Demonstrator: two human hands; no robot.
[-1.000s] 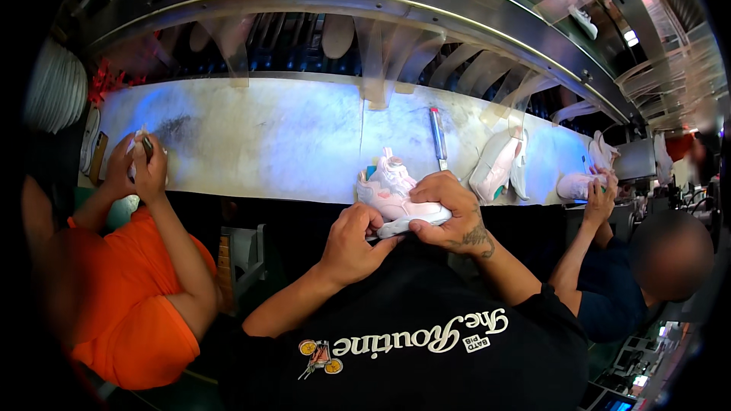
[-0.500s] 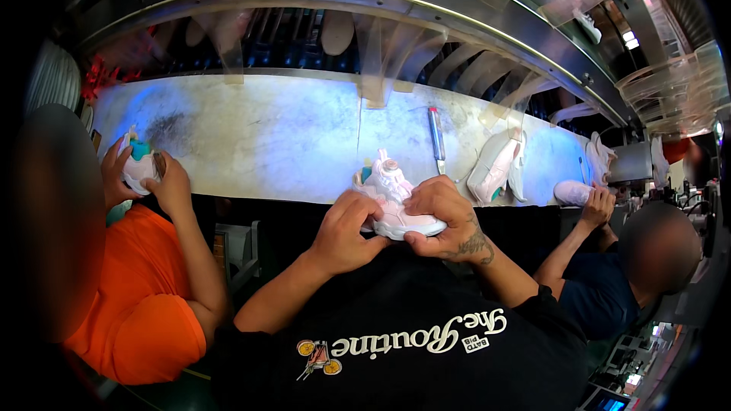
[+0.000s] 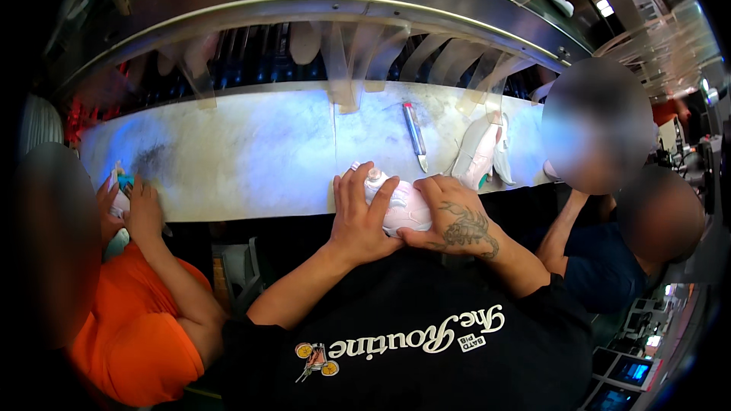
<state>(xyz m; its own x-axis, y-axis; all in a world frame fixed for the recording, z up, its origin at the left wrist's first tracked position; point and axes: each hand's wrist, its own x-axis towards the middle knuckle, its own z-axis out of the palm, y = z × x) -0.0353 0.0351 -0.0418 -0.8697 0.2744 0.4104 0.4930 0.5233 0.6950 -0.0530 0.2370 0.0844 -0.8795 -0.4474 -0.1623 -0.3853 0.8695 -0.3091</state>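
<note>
Between my hands, at the near edge of the bench, is a pale pink and white sneaker (image 3: 409,208). My left hand (image 3: 358,217) wraps its left side, fingers over the top by the ankle opening. On the other side my right hand (image 3: 455,217) grips the shoe, its thumb low and its fingers curled over the upper. Much of the sneaker is hidden by my fingers. Beyond it on the bench lies a slim cutter knife (image 3: 414,135) with a red end and a pale metal tip. A pair of similar sneakers (image 3: 478,154) lies to the right.
The long white bench (image 3: 251,152) runs left to right. Behind it is a roller conveyor (image 3: 251,53) under clear hanging strips (image 3: 346,61). On my left, a co-worker in orange (image 3: 152,327) holds a shoe; another in dark blue (image 3: 598,266) sits on my right.
The sneaker has tipped and turned in my hands, hiding its white sole edge. My left fingers have moved up over its top. The whole view has shifted slightly.
</note>
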